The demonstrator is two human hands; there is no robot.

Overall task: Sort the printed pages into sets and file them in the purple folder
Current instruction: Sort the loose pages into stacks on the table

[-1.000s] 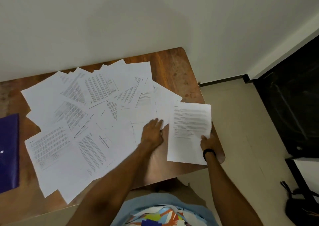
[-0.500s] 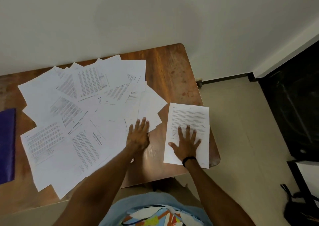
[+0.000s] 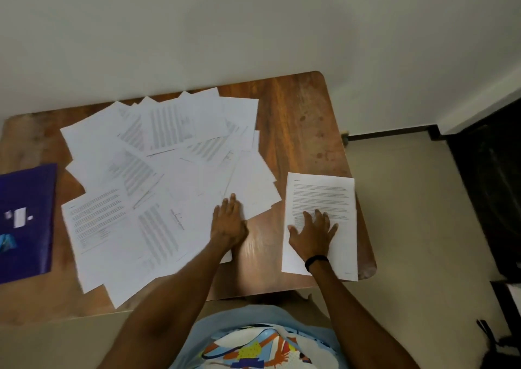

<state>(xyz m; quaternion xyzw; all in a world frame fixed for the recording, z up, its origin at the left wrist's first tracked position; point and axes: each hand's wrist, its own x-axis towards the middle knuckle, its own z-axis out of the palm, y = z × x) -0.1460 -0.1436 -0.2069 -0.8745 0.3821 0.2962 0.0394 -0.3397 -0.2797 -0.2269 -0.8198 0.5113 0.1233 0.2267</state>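
Note:
Several printed pages [image 3: 158, 188] lie fanned and overlapping across the middle of the wooden table [image 3: 298, 120]. One separate printed page [image 3: 321, 196] lies alone at the table's right edge. My right hand [image 3: 314, 234] lies flat on that page with fingers spread. My left hand [image 3: 229, 222] rests flat on the right edge of the fanned pile, fingers straight. The purple folder [image 3: 26, 222] lies closed at the far left, partly cut off by the frame edge.
The table stands against a white wall. Its right edge drops to a tiled floor [image 3: 423, 227], with a dark doorway [image 3: 490, 185] at the far right. A black bag [image 3: 504, 346] sits on the floor at the lower right.
My right hand let go of the single page's edge and now lies flat on it. My left hand stays on the pile. The view shifted, showing more of the folder.

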